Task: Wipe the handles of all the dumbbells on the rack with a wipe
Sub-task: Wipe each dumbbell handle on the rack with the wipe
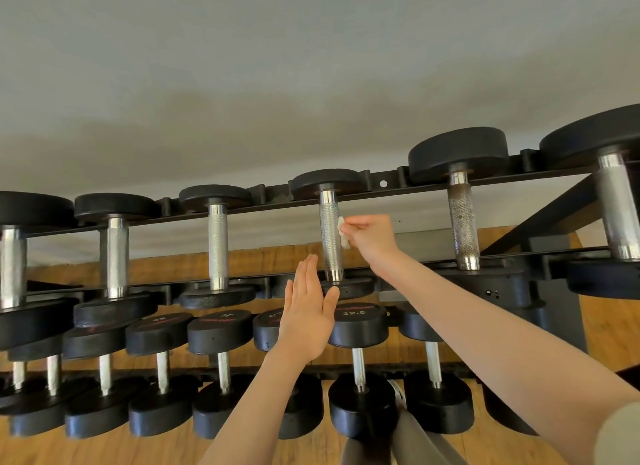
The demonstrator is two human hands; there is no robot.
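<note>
A black two-tier rack (388, 182) carries several dumbbells with black heads and knurled chrome handles. My right hand (372, 238) pinches a small white wipe (343, 231) against the right side of one upper-tier handle (330, 236). My left hand (308, 309) is held flat with its fingers straight, just below and left of that handle, in front of the dumbbell's near head (349, 288); whether it touches the head cannot be told. It holds nothing.
On the upper tier, the handle to the right (462, 222) looks rust-speckled, and a clean one (218, 238) stands to the left. The lower tier holds smaller dumbbells, one marked 22.5 (358, 322). A wooden floor (69, 450) lies below, a pale wall (311, 66) behind.
</note>
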